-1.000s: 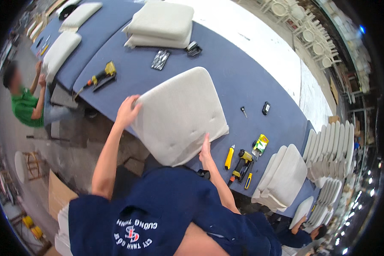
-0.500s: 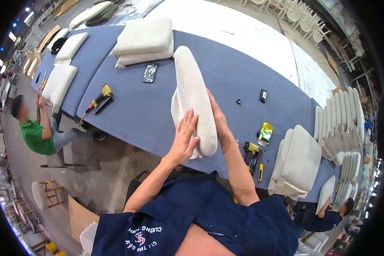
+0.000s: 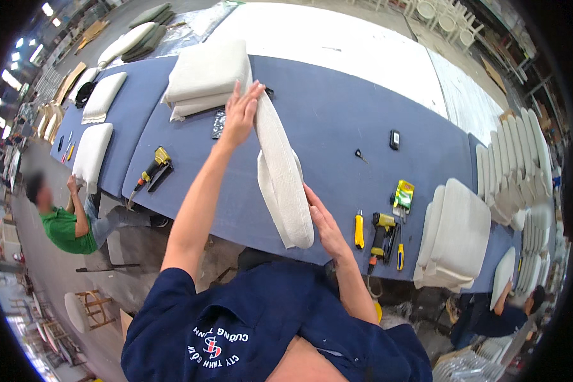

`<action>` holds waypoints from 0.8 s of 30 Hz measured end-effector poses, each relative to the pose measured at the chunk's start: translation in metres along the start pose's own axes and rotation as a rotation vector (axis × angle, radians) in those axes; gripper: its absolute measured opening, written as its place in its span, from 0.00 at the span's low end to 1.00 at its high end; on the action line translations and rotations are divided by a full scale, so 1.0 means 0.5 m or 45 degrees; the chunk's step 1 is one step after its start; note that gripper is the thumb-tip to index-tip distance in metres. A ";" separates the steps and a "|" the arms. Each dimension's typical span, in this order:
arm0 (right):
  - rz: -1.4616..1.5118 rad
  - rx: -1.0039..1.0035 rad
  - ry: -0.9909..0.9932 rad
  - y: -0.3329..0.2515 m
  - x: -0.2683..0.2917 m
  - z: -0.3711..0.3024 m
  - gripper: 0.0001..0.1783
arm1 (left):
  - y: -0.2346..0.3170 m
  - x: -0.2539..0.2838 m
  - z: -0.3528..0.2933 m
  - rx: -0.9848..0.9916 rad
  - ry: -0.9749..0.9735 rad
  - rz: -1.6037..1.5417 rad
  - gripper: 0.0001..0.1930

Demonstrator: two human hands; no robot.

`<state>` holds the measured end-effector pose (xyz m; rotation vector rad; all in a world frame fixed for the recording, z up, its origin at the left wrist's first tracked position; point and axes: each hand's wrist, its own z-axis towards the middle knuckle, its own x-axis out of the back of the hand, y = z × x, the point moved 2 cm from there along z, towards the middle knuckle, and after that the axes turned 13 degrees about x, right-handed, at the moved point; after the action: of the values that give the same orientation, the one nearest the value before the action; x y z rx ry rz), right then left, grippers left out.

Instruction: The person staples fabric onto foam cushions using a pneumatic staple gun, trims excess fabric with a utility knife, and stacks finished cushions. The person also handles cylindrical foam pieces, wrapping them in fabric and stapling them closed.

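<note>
A pale cream upholstered chair pad [image 3: 281, 175] is tilted up on its narrow side over the blue table, its padded edge towards me. My left hand [image 3: 240, 114] lies at the pad's far end with fingers stretched out and apart. Against the right side of its near end rests my right hand [image 3: 325, 224], fingers straight and flat, not wrapped round it. Just beyond my left hand is a stack of similar pads [image 3: 209, 69]. A dark patterned phone [image 3: 218, 124] is partly hidden behind my left forearm.
The blue table [image 3: 325, 134] bears a yellow-black staple gun [image 3: 154, 169] at left. On the right are another staple gun [image 3: 382, 235], a yellow cutter [image 3: 360, 229], a screwdriver [image 3: 400, 256], a small box [image 3: 403, 194] and stacked pads [image 3: 455, 232]. Co-workers [image 3: 67, 226] sit both sides.
My left hand has slid from the pad's near part to its far end. The right hand has come nearer to me, and the pad has shifted slightly closer and tilted.
</note>
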<state>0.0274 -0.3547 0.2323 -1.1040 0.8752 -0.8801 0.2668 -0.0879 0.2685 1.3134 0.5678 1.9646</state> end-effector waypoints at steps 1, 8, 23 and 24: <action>0.019 -0.011 -0.002 -0.006 -0.002 -0.010 0.39 | -0.012 -0.005 0.012 -0.017 0.029 0.148 0.23; -0.002 -0.062 0.023 -0.048 -0.014 -0.019 0.52 | -0.085 -0.047 0.131 0.156 -0.366 -0.565 0.27; -0.377 -0.252 0.615 0.055 -0.097 -0.178 0.56 | -0.152 -0.137 0.277 0.186 -0.914 -0.425 0.27; -0.393 -0.265 0.657 0.092 -0.093 -0.199 0.52 | -0.124 -0.164 0.268 0.426 -0.998 -0.455 0.30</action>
<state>-0.0743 -0.3384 0.1730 -1.2334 1.2612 -1.3924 0.4290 -0.1108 0.2279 1.8807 0.6793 0.9706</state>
